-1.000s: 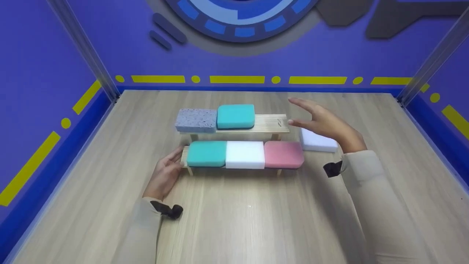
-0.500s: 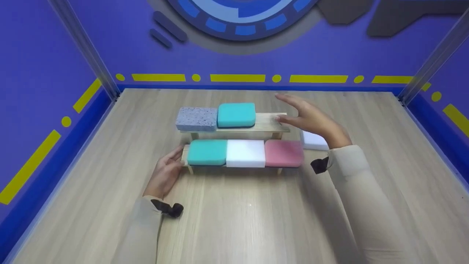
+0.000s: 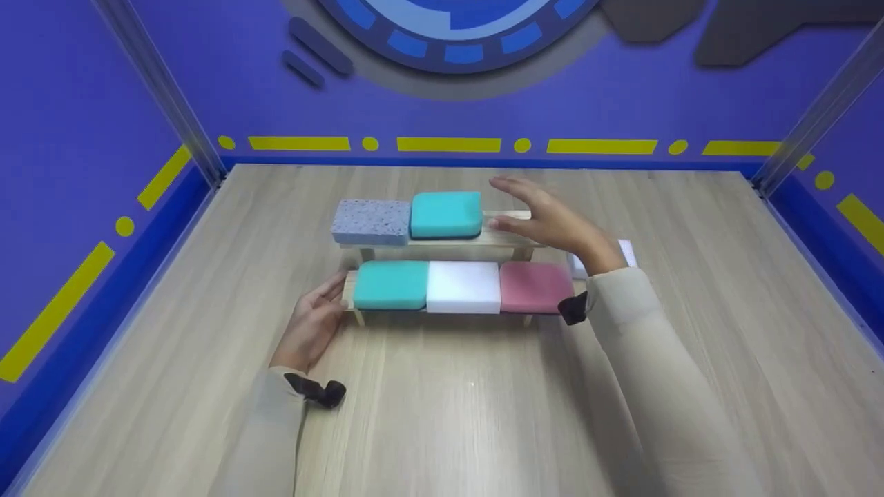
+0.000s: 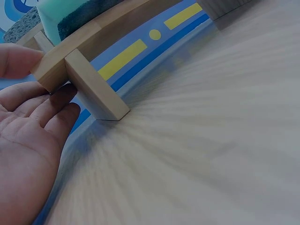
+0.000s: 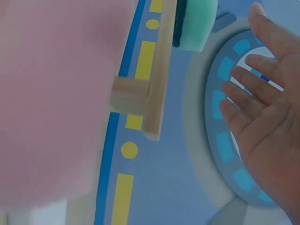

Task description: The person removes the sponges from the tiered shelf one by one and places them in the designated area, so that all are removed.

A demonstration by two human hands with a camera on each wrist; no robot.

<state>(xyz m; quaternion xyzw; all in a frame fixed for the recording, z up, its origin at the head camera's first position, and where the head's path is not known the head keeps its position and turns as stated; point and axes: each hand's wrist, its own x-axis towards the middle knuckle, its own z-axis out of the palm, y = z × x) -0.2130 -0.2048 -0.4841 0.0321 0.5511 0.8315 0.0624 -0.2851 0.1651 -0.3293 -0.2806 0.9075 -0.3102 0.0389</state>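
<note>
My left hand [image 3: 311,331] holds the left end of the front wooden stand [image 4: 58,61], thumb on top and fingers beneath. On that stand lie a teal sponge [image 3: 391,284], a white sponge [image 3: 463,287] and a pink sponge [image 3: 536,284] in a row. Behind it, a second wooden stand [image 3: 511,236] carries a speckled grey-blue sponge [image 3: 371,222] and a turquoise scouring sponge [image 3: 445,215], dark green underneath. My right hand [image 3: 545,215] hovers over the rear stand's right end, fingers spread and holding nothing, just right of the turquoise sponge.
Another white sponge [image 3: 627,252] lies on the wooden tabletop [image 3: 442,400] right of the stands, partly hidden by my right wrist. Blue panels [image 3: 442,117] with yellow marks enclose the back and sides.
My right hand has moved left over the rear stand towards the turquoise sponge, its wrist now covering part of the loose white sponge. The left hand stays in place.
</note>
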